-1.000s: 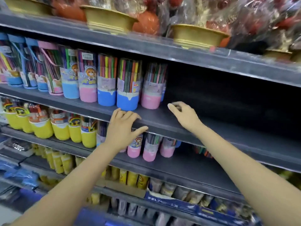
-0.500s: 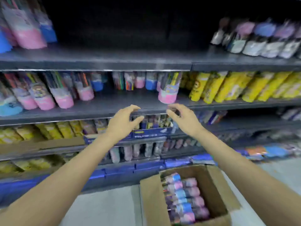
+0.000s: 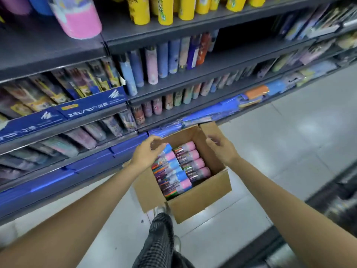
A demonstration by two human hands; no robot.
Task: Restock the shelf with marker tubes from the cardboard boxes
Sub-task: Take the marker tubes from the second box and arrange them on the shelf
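Leg: checked trouser [image 3: 160, 238] in the foreground, foot just beside the near corner of the box.
Left hand [image 3: 146, 154]: over the box's left edge, fingers loosely curled, holding nothing; touch with the tubes beneath cannot be told.
Right hand [image 3: 220, 147]: above the box's right side, fingers loosely bent, holding nothing.
Cardboard box [image 3: 201, 198]: open on the floor, flaps up, well filled.
Marker tubes [image 3: 183, 165]: lying flat in rows inside the box, pink and blue caps toward the right.
Handling, judged: light, stiff plastic cylinders, smooth and apt to roll or slip; best taken round the middle of the barrel, top row first.
Floor [image 3: 289, 144]: pale glossy tile.
Shelf [image 3: 193, 74]: dark tiered unit behind the box, stocked with packs and tubes; yellow tubes [image 3: 164, 8] and a pink-based tube [image 3: 77, 20] on upper tiers.
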